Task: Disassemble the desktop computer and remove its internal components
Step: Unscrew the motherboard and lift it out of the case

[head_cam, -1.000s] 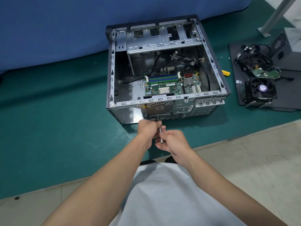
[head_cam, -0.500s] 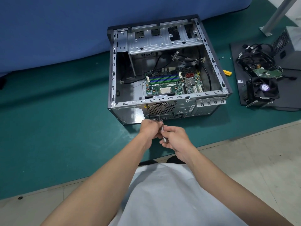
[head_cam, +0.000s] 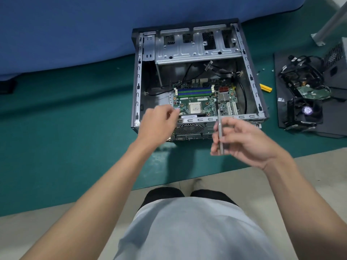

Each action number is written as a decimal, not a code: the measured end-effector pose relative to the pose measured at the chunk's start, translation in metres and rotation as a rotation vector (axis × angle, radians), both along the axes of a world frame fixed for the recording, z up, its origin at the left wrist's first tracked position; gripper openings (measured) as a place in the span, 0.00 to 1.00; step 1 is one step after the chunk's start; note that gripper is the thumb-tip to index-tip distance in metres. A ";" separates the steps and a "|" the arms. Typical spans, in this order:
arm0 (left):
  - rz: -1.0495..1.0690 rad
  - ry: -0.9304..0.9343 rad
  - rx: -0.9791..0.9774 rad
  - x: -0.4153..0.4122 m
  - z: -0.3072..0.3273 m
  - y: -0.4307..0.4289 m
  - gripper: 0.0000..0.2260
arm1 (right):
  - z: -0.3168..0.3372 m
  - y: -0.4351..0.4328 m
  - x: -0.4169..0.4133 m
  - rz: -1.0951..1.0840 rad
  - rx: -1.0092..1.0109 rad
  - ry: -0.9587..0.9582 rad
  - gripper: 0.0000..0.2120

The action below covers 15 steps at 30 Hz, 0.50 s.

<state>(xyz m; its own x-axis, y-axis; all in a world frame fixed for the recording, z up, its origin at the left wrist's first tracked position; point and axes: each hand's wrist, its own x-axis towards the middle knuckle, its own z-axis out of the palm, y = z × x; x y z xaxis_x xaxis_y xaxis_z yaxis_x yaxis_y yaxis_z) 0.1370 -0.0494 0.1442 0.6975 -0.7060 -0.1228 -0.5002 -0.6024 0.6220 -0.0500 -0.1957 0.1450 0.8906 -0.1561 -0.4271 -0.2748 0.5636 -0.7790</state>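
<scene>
Open desktop case on green mat, two hands at its near edge, removed parts to the right.

Left hand (head_cam: pixel 157 124): fingers loosely curled, tips drawn together, blurred, so I cannot tell whether it pinches anything; poised over the near left rim of the computer case (head_cam: pixel 138 87). Computer case: lies open side up on the green mat (head_cam: pixel 65 128); motherboard (head_cam: pixel 202 102) seated in the bottom, with blue and green memory slots and a bare processor socket; drive cage (head_cam: pixel 195 47) at the far end. Right hand (head_cam: pixel 244 141): pinches a slim metal screwdriver (head_cam: pixel 220 132), shaft upright, just before the case's rear panel. Yellow object (head_cam: pixel 265 88): beside the case's right wall. Black panel (head_cam: pixel 338 117): carries cooler fan (head_cam: pixel 305 111), hard drive (head_cam: pixel 313 91), tangled cables (head_cam: pixel 298 70).
</scene>
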 end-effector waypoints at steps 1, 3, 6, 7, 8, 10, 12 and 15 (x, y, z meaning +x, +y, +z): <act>0.017 -0.132 0.033 0.005 0.000 -0.004 0.15 | 0.008 -0.007 0.012 0.015 -0.072 0.004 0.09; -0.029 -0.329 0.117 0.017 -0.008 -0.009 0.14 | 0.022 -0.018 0.041 0.027 -0.202 0.014 0.08; -0.113 -0.440 0.174 0.033 -0.021 -0.013 0.15 | 0.024 -0.026 0.086 0.064 -0.513 0.074 0.08; -0.138 -0.445 0.200 0.036 -0.025 -0.014 0.15 | 0.021 -0.027 0.100 0.087 -0.651 0.105 0.08; -0.162 -0.451 0.221 0.037 -0.029 -0.015 0.16 | 0.015 -0.028 0.113 0.118 -0.766 0.131 0.08; -0.184 -0.483 0.242 0.038 -0.036 -0.015 0.16 | 0.002 -0.029 0.136 0.212 -0.894 0.168 0.07; -0.186 -0.496 0.283 0.039 -0.039 -0.015 0.18 | -0.014 -0.028 0.152 0.338 -0.916 0.197 0.08; -0.201 -0.478 0.333 0.043 -0.041 -0.016 0.20 | -0.037 -0.027 0.169 0.552 -0.961 0.278 0.11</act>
